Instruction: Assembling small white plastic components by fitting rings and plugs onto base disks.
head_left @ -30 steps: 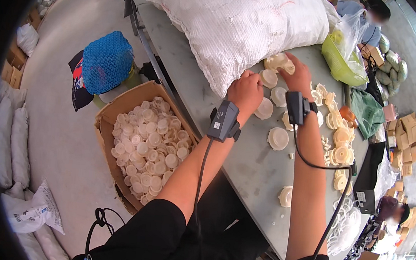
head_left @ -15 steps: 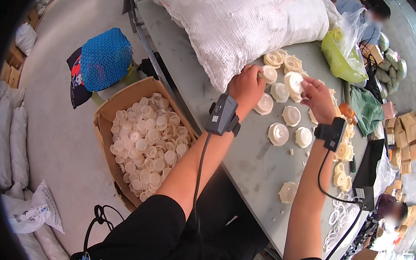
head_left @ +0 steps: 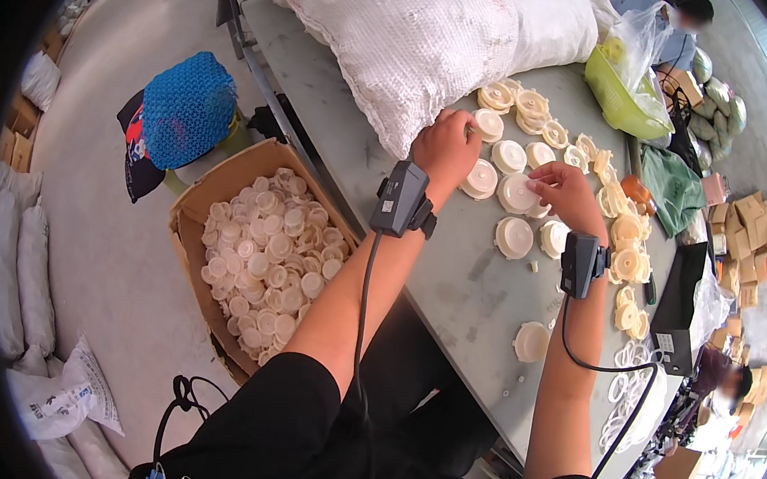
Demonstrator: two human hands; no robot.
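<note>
My right hand (head_left: 569, 196) has its fingers and thumb on the rim of a round, off-white plastic cap (head_left: 515, 194), low over the table among similar caps. My left hand (head_left: 446, 145) rests at the corner of a big white woven sack (head_left: 435, 41), its fingers curled inward. Its fingertips come close to another round cap (head_left: 487, 125); what they grip, if anything, is hidden. Several more pale caps, such as a cap (head_left: 513, 238) and a cap (head_left: 532, 341), lie on the grey table (head_left: 452, 285).
Cream ring-shaped parts (head_left: 629, 232) line the table's right side, with white loops (head_left: 628, 394) nearer me. A cardboard box (head_left: 189, 215) of small translucent caps stands left of the table. A yellow-green basket (head_left: 624, 96) and a black tray (head_left: 680, 308) are at right. Other people sit beyond.
My right hand has moved left and nearer me, bringing the cap down among the others. My left hand stays by the sack corner. The whole view has shifted slightly.
</note>
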